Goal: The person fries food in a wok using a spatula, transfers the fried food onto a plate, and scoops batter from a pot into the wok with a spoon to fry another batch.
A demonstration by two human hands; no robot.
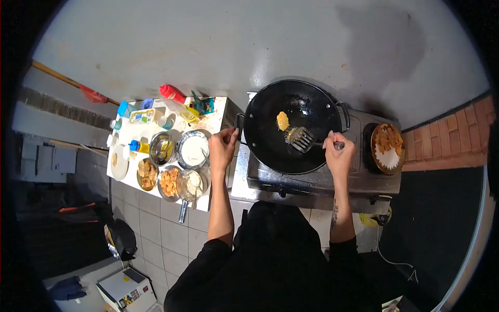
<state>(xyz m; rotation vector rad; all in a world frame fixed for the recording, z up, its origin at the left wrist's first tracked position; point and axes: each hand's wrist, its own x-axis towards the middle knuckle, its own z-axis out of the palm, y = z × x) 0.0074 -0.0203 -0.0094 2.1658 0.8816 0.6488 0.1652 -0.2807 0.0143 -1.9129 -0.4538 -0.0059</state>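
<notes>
A black wok (pixel 270 153) sits on the stove, with a golden piece of food (pixel 283 121) in it. My right hand (pixel 339 151) is wrapped round the handle of a slotted spatula (pixel 302 139), whose head rests inside the wok beside that piece. Another yellowish bit shows partly under the spatula's head. At the wok's left side, my left hand (pixel 222 147) is closed, with its fingertips pinching the lower part of the wok's side handle (pixel 237 125). Dark liquid glistens at the bottom of the wok.
Right of the wok, a paper-lined bowl (pixel 378 164) holds fried pieces (pixel 388 138). The white table (pixel 218 112) at left carries a bowl of white powder (pixel 194 151), a strainer (pixel 190 184), bowls of food pieces (pixel 170 183), a red bottle (pixel 171 93) and several containers.
</notes>
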